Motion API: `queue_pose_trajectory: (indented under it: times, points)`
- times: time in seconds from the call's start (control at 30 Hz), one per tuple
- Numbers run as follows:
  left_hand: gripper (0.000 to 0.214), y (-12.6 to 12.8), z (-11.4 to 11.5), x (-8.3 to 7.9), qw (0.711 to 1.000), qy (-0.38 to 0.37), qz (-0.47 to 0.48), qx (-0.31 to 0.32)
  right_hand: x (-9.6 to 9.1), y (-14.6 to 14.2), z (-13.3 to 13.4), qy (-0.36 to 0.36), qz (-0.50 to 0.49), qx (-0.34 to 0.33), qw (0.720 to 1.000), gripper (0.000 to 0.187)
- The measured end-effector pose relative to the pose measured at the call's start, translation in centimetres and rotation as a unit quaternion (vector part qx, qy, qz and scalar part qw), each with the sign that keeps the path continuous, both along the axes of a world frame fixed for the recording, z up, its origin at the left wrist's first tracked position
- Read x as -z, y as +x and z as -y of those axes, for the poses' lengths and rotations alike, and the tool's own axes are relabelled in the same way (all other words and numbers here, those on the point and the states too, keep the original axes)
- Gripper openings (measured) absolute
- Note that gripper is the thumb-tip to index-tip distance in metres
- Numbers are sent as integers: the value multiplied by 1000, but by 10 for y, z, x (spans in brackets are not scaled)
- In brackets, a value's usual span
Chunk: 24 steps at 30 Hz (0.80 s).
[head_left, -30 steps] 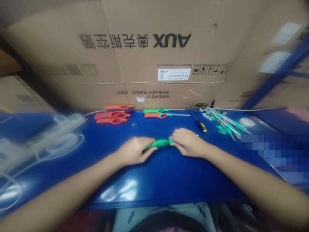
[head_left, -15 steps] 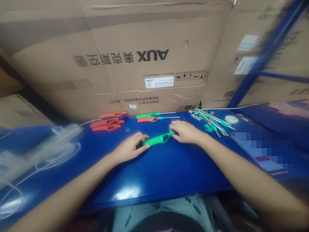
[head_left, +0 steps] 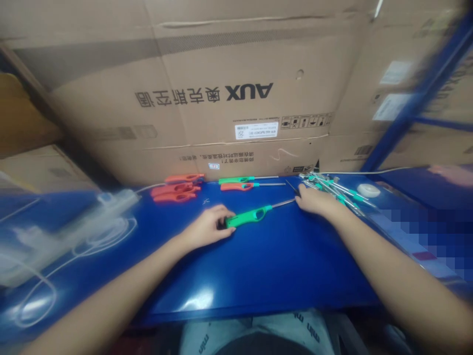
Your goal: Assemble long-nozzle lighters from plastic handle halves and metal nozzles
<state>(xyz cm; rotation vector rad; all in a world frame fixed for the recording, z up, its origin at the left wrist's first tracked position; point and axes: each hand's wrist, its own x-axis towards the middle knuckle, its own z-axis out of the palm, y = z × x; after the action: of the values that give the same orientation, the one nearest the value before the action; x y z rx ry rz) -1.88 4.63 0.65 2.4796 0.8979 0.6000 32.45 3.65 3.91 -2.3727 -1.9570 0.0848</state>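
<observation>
My left hand is closed around the rear end of a green gas lighter with a teal collar and a thin metal rod pointing right. My right hand is at the tip of that rod, fingers curled down and blurred. A thin dark tool lies right by its fingertips; whether the fingers grip it or the rod I cannot tell. Beyond the hand is a pile of metal rods with teal ends. Behind the held lighter lie a green lighter and a red lighter, both with rods.
Several red lighter bodies lie at the back left. A white power strip with cables is on the left. A white roll sits beyond the rods. A large cardboard box stands along the back of the blue table.
My right hand has moved right, off the lighter's teal collar, and the metal rod now shows. The left hand keeps its hold. The whole view has shifted slightly.
</observation>
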Motion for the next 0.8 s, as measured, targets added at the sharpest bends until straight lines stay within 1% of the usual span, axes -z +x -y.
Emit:
queue_pose_trajectory:
  times: [0.03,0.1,0.23,0.3,0.33,0.37,0.4,0.43,0.47,0.5,0.53,0.6,0.63,0.7,0.8]
  points:
    - [35,-1,0,1,1000,-2,5,0,-1,-1,0,-3,-6,4,1000,29]
    - [35,-1,-1,3,1000,-8,16,2,-5,-3,0,14,-14,15,1000,32]
    - [33,-1,1,5,999,-21,37,16,-18,-11,5,98,-22,31,994,41]
    - [34,0,3,6,998,-25,47,25,-20,-19,8,149,-53,2,987,40]
    - [34,1,3,7,998,-27,52,30,-20,-25,9,171,-92,-22,981,40]
    - [34,1,4,8,997,-27,56,34,-17,-33,10,193,-165,-56,966,40]
    - [34,2,5,9,997,-28,60,39,-13,-42,11,193,-253,-86,944,41]
    - [35,2,5,10,997,-27,64,42,-8,-52,13,171,-327,-113,923,42]
    - [35,3,5,11,996,-27,67,46,-2,-63,14,134,-372,-139,908,42]
    - [36,3,5,12,996,-25,70,48,4,-74,15,102,-387,-162,902,42]
    - [36,3,5,13,996,-23,72,50,10,-85,15,89,-385,-192,898,40]
    - [37,3,4,14,995,-20,76,56,19,-103,15,91,-357,-266,891,35]
    - [36,3,4,14,995,-18,77,60,21,-111,14,91,-348,-289,887,32]
    - [36,2,4,14,994,-16,80,73,24,-122,9,89,-339,-314,883,27]
    - [36,1,4,12,993,-9,81,88,27,-133,-1,81,-333,-320,883,23]
